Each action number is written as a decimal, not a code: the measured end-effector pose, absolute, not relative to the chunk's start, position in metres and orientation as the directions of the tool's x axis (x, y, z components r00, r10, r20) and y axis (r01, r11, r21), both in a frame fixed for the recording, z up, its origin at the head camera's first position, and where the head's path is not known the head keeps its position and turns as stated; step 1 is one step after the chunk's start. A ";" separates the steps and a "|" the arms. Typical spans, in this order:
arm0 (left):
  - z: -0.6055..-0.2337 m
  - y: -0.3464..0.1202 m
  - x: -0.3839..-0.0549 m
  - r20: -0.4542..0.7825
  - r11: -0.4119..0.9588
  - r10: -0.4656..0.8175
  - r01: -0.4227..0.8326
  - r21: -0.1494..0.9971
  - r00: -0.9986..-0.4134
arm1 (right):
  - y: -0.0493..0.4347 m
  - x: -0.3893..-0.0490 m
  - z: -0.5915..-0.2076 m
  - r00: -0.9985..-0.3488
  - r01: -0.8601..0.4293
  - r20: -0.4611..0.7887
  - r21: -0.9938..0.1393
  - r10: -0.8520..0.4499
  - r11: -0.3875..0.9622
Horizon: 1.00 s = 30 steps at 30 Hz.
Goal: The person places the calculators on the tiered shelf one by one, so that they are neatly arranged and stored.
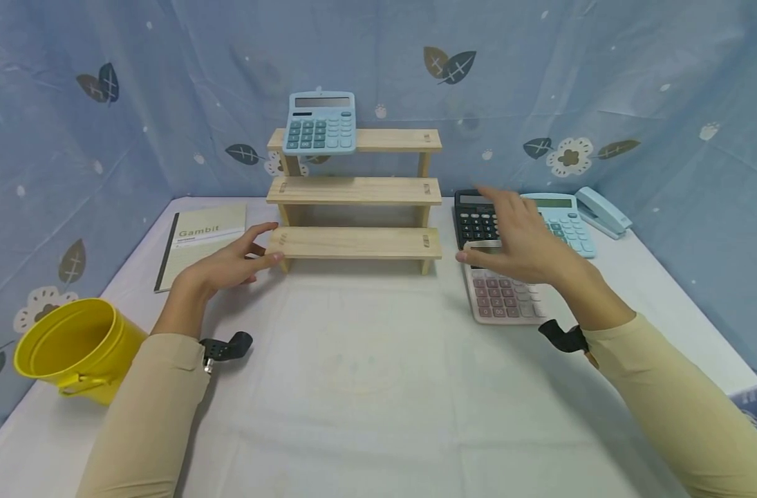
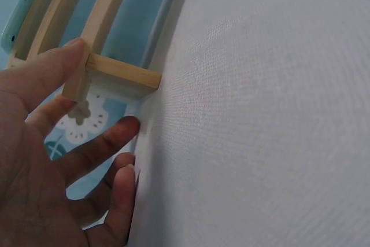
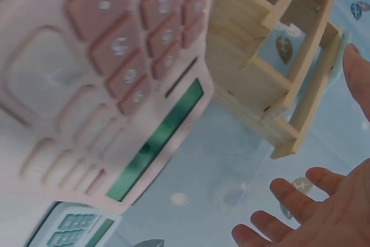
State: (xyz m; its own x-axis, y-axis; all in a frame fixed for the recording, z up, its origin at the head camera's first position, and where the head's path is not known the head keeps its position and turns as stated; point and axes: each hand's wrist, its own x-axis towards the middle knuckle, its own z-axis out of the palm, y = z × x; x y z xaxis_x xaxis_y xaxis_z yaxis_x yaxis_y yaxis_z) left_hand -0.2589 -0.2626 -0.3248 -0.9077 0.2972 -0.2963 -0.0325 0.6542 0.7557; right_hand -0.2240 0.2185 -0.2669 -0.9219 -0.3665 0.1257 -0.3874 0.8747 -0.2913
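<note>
A three-tier wooden shelf stands at the back of the table, a light blue calculator tilted upright on its top tier. My left hand pinches the left end of the lowest board between thumb and index finger, the other fingers bent below it. To the right, my right hand hovers with fingers extended over a pink calculator and a black calculator, partly hiding both. The pink calculator's front overlaps the black one. Another light blue calculator lies just beyond that hand.
A notebook lies left of the shelf. Nearer, beside the left forearm, is a yellow bucket. A light blue elongated object sits at the back right. Patterned blue cloth hangs behind the white-covered table.
</note>
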 end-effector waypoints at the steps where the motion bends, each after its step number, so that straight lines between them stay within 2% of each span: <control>1: -0.325 -0.263 -0.259 -0.297 0.655 0.297 -0.033 0.755 -0.908 | 0.219 -0.223 -0.268 -0.925 -0.380 0.118 -0.291 -0.361 0.878; 10: -0.326 -0.264 -0.258 -0.300 0.655 0.290 -0.040 0.755 -0.909 | 0.226 -0.217 -0.281 -0.920 -0.391 0.093 -0.284 -0.381 0.875; 17: -0.324 -0.262 -0.256 -0.296 0.652 0.297 -0.034 0.757 -0.908 | 0.237 -0.215 -0.287 -0.941 -0.316 -0.009 -0.348 -0.340 0.883; 24: -0.321 -0.258 -0.264 -0.303 0.668 0.292 -0.033 0.744 -0.907 | 0.249 -0.211 -0.289 -0.952 -0.258 -0.064 -0.363 -0.301 0.895; 30: -0.323 -0.261 -0.261 -0.324 0.675 0.280 -0.055 0.736 -0.904 | 0.254 -0.207 -0.298 -0.943 -0.263 -0.097 -0.373 -0.319 0.890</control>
State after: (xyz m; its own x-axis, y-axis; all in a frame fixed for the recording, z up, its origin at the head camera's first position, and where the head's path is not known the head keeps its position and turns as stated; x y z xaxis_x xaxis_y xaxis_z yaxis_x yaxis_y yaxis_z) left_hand -0.2605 -0.2606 -0.3231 -0.9036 0.2798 -0.3244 -0.0554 0.6745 0.7362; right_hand -0.2072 0.2541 -0.2976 -0.9426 -0.3193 -0.0974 -0.2628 0.8898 -0.3731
